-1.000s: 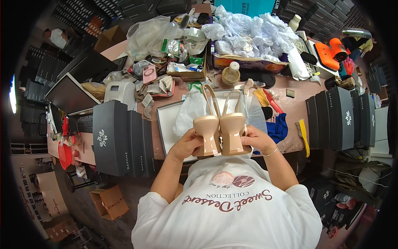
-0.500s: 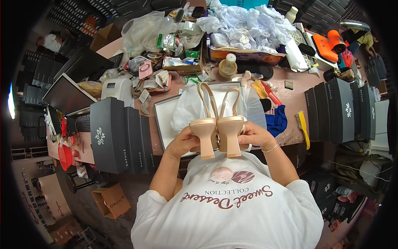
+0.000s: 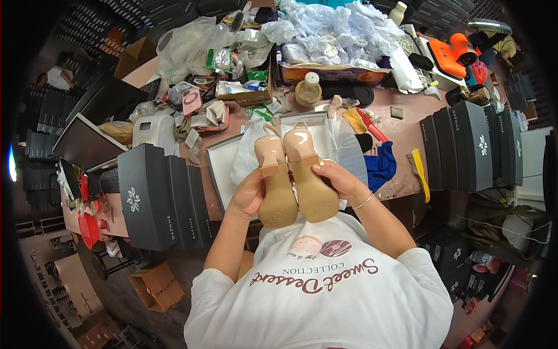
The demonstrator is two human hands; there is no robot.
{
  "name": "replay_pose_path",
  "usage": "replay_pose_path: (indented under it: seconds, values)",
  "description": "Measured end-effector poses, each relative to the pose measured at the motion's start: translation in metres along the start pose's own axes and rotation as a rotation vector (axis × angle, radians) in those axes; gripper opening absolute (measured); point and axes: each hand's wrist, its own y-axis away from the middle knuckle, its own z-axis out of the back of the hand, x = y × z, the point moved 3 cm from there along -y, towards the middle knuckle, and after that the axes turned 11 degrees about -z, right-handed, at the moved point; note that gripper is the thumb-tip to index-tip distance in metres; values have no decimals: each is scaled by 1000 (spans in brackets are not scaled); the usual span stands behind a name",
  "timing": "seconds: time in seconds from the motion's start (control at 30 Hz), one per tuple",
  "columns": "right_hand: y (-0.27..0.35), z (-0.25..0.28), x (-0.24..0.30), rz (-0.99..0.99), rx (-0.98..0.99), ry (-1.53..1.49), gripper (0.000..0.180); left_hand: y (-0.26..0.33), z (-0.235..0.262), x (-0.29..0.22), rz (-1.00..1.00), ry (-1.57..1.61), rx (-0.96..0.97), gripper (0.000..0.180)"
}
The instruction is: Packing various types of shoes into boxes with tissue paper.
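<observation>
Both hands clasp a pair of beige block-heeled sandals, soles up and side by side: the left hand (image 3: 249, 195) wraps the left sandal (image 3: 273, 186), the right hand (image 3: 337, 180) closes round the right sandal (image 3: 308, 177). The pair hangs just above an open white shoebox (image 3: 218, 168) lined with white tissue paper (image 3: 247, 151), near the table's front edge. By the look of it, the shoes are being matched and checked over the box; lowering them in would call for turning them flat and keeping the tissue spread beneath. Left of the box stand closed dark grey shoeboxes (image 3: 154, 195); more stand at far right (image 3: 471, 148). Farther off, a shallow cardboard tray (image 3: 334, 74) holds crumpled white paper (image 3: 337, 32).
</observation>
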Motion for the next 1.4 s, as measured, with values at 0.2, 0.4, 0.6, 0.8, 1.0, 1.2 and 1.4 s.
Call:
replay_pose_path:
  seconds: [0.2, 0.4, 0.6, 0.8, 1.0, 1.2, 1.4]
  values:
    - [16, -19, 24, 345, -23, 512, 27, 13, -20, -28, -246, -746, 176, 40]
    - [-9, 13, 7, 715, -459, 1410, 49, 10, 46, -7, -697, -1978, 308, 51]
    - [-40, 60, -59, 462, -620, 1255, 52, 5, 132, 32, -483, -1965, 168, 48]
    - [-32, 62, -85, 137, -742, 410, 64, 37, 124, 36, -460, -1298, -408, 29]
    - [-64, 71, -93, 156, -668, 254, 72, 27, 86, 43, -557, -1078, -387, 20]
    - [-7, 13, -69, 249, -360, 128, 75, 0, 53, 47, -358, -784, -287, 37]
    - [16, -21, -58, 273, -163, 136, 77, -32, 7, 52, -293, -225, -169, 44]
